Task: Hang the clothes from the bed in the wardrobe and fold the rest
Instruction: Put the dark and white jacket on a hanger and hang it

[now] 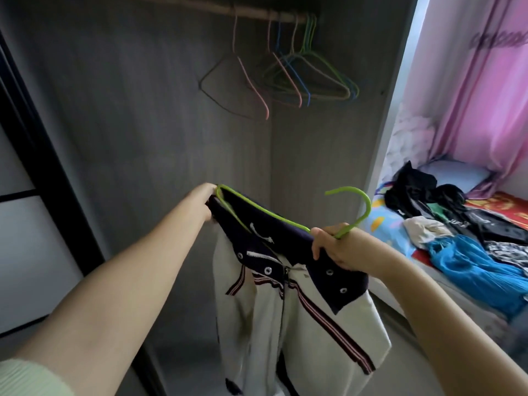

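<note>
At frame centre, left hand and right hand gripping green hanger inside jacket collar, below rail.

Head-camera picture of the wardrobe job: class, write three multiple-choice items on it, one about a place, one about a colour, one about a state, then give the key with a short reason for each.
1. Where do the empty hangers hang?
A. On the rail at the top of the wardrobe
B. On the bed
C. On the curtain

2. What colour is the hanger in the person's hands?
A. Pink
B. Green
C. Blue

3. What state is the jacket in?
A. Folded on the bed
B. Already hanging on the rail
C. Held up in both hands with the hanger at its collar

Key: 1 A, their hooks loop over the rail. 2 B, the hook and shoulder wire are bright green. 3 C, the left hand grips one shoulder, the right hand the collar and hanger neck, well below the rail.
</note>
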Motion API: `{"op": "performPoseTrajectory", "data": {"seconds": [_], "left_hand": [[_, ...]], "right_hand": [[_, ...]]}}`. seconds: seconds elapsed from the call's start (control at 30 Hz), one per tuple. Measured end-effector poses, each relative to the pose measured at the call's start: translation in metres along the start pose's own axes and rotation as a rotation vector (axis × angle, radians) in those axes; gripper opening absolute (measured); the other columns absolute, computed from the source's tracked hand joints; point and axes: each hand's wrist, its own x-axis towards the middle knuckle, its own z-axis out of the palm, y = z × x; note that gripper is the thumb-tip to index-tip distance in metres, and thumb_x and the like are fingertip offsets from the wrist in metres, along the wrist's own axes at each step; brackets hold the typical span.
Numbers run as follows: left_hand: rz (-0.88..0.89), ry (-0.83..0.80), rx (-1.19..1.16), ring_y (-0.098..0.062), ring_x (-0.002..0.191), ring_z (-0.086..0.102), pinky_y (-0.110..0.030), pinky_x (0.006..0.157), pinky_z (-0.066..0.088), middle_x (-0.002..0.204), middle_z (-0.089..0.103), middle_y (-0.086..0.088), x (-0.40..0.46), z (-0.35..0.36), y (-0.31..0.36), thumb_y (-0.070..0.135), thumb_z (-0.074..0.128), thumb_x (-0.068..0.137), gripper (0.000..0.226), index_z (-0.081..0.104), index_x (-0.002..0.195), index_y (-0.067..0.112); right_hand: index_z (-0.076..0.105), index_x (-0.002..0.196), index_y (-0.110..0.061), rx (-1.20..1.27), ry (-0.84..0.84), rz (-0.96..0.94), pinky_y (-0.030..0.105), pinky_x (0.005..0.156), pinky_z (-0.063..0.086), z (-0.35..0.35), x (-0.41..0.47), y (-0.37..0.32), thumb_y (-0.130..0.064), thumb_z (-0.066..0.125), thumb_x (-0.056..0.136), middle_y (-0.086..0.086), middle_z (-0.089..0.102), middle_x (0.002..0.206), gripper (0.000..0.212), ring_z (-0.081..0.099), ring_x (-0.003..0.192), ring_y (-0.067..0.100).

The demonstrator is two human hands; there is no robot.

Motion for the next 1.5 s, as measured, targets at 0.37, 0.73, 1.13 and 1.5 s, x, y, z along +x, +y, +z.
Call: {"op": "performPoseTrajectory", "data": {"seconds": [0.37,0.73,1.13,1.5], "left_hand": [[0.42,0.082,0.515,-0.021,0.063,0.056,-0.022,0.059,0.04,0.061,0.059,-0.002,0.018,0.001,-0.059,-0.001,0.056,0.075,0.021,0.067,0.067,0.016],[0.797,0.206,1.084,-0.031,0.078,0.055,-0.029,0.061,0.036,0.083,0.048,-0.003,0.001,-0.001,-0.083,0.012,0.053,0.082,0.015,0.063,0.072,0.017],[0.195,-0.685,0.46,-0.011,0.055,0.052,-0.021,0.051,0.044,0.073,0.066,-0.006,-0.02,0.006,-0.062,0.012,0.066,0.087,0.005,0.064,0.083,0.011],[0.476,-0.141,0.602,-0.021,0.072,0.055,-0.027,0.063,0.042,0.075,0.054,-0.002,0.014,0.003,-0.077,0.011,0.058,0.092,0.017,0.055,0.075,0.014]], "right_hand": [[0.061,0.06,-0.031,-0.306,-0.179,0.049,0.014,0.055,0.033,-0.022,0.002,-0.004,-0.04,0.028,0.102,-0.01,0.052,0.059,0.054,0.047,0.054,0.003],[0.055,0.059,-0.024,-0.406,-0.243,0.044,0.013,0.061,0.033,-0.014,-0.006,0.001,-0.037,0.026,0.103,-0.009,0.051,0.063,0.054,0.047,0.061,0.007],[0.051,0.067,-0.012,-0.042,-0.289,0.179,0.016,0.035,0.019,0.008,0.036,-0.017,-0.034,0.037,0.101,-0.002,0.03,0.046,0.042,0.025,0.032,0.011],[0.053,0.077,-0.009,0.076,-0.476,0.243,0.014,0.033,0.015,0.009,0.047,-0.03,-0.032,0.031,0.103,-0.003,0.024,0.053,0.041,0.021,0.031,0.005]]}}
